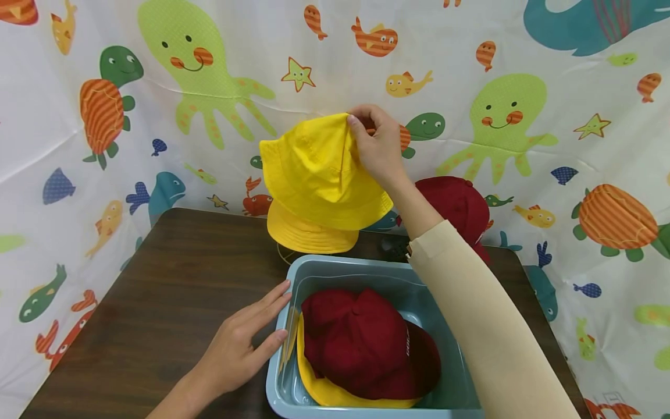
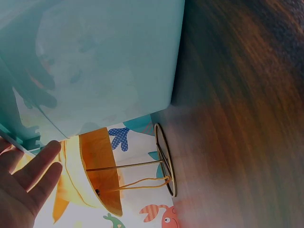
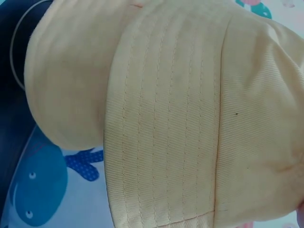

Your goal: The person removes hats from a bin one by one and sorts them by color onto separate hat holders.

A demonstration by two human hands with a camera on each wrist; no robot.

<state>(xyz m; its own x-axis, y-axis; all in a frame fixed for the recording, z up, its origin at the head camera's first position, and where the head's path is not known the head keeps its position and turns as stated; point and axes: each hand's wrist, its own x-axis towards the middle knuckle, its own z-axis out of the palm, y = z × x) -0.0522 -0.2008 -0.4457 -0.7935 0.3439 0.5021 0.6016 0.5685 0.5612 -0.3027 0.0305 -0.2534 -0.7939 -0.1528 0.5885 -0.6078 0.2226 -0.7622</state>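
At the back of the table, my right hand (image 1: 378,142) pinches the crown of a bright yellow bucket hat (image 1: 319,174). Below and behind it shows the brim of a second yellow hat (image 1: 309,233), on a thin wire stand (image 2: 164,161). The right wrist view is filled by the upper hat's stitched brim (image 3: 161,128). My left hand (image 1: 235,343) touches the left rim of a blue-grey plastic bin (image 1: 280,349), fingers extended. Inside the bin a dark red cap (image 1: 361,337) lies on top of a yellow hat (image 1: 335,396).
Another dark red cap (image 1: 455,203) is at the back right, partly behind my right forearm. A small black object (image 1: 394,247) sits behind the bin. The dark wooden table (image 1: 173,291) meets a curtain (image 1: 335,35) printed with sea animals.
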